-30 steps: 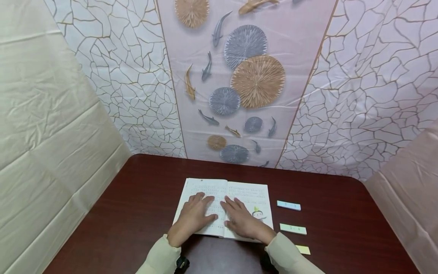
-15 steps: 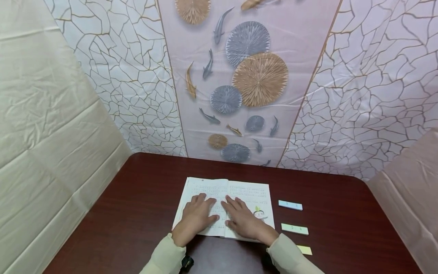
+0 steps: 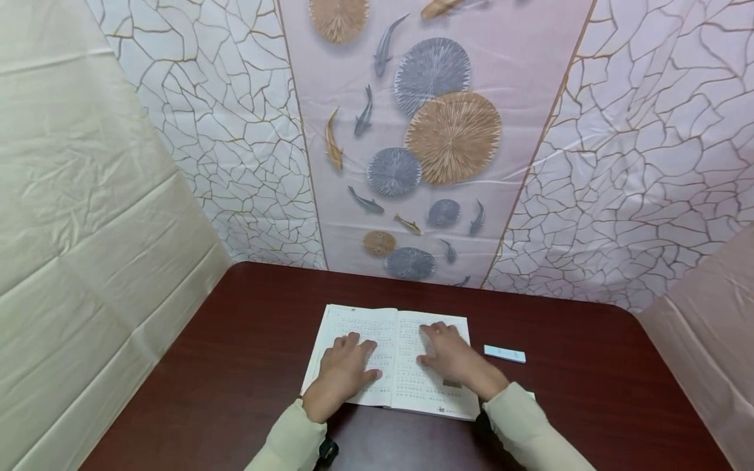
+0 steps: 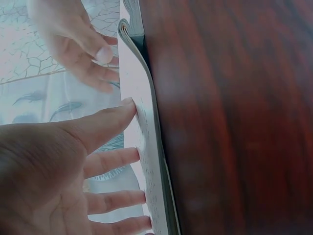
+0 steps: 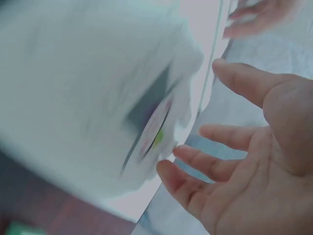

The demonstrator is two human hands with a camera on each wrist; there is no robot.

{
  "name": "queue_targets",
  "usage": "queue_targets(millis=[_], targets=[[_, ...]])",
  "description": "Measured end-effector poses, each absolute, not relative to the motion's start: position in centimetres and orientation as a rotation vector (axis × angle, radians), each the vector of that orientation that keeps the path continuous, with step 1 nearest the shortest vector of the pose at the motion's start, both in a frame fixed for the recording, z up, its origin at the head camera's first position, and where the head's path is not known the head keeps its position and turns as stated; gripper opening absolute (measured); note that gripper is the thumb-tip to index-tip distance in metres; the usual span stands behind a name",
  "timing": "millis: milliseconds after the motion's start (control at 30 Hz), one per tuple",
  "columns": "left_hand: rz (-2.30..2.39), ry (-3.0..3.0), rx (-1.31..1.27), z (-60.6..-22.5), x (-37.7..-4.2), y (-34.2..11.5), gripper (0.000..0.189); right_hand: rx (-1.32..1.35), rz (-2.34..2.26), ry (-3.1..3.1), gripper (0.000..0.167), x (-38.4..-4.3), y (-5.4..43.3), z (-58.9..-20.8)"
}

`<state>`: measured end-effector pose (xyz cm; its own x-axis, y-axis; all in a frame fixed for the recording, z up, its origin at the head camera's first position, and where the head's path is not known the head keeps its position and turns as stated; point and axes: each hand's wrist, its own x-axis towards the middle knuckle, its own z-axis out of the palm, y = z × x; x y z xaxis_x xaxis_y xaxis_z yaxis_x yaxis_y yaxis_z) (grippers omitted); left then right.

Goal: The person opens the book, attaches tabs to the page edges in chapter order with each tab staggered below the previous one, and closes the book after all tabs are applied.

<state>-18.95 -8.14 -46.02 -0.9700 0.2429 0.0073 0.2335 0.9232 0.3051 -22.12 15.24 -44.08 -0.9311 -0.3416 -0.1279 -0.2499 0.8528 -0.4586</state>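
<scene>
An open book (image 3: pixel 406 392) with printed text lies on the dark table. My left hand (image 3: pixel 343 367) rests on the left page, fingers spread; in the left wrist view the thumb and fingertips of the left hand (image 4: pixel 63 166) press on the paper near the fold. Over the right page is my right hand (image 3: pixel 450 353), thumb apart from the loosely bent fingers. In the right wrist view the page is blurred, with the fingertips of the right hand (image 5: pixel 254 161) right beside it. A small dark printed picture (image 3: pixel 451 383) shows partly under that hand.
To the right of the book lies a pale blue paper strip (image 3: pixel 504 354). Only the corner of a pale green strip (image 3: pixel 531 395) shows past the right sleeve (image 3: pixel 524 418). A patterned cloth backdrop (image 3: pixel 400 118) rises behind the table (image 3: pixel 265 307).
My right hand has moved right and away from the fold. The right page now shows more text where the cartoon was. The right sleeve now hides the yellow strip. The left hand stays put.
</scene>
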Motion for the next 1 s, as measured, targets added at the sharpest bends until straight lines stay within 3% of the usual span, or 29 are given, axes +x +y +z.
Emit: queue_targets(millis=[367,1000], targets=[[0.447,3.041,0.373,-46.3,-19.2,-8.1,0.053,-0.329,-0.445,2.861,0.096,-26.2,19.5,-44.5],[0.478,3.041,0.356,-46.2,-19.1,-8.0,0.053,-0.465,-0.287,3.087,0.069,-24.5,19.2,-44.6]])
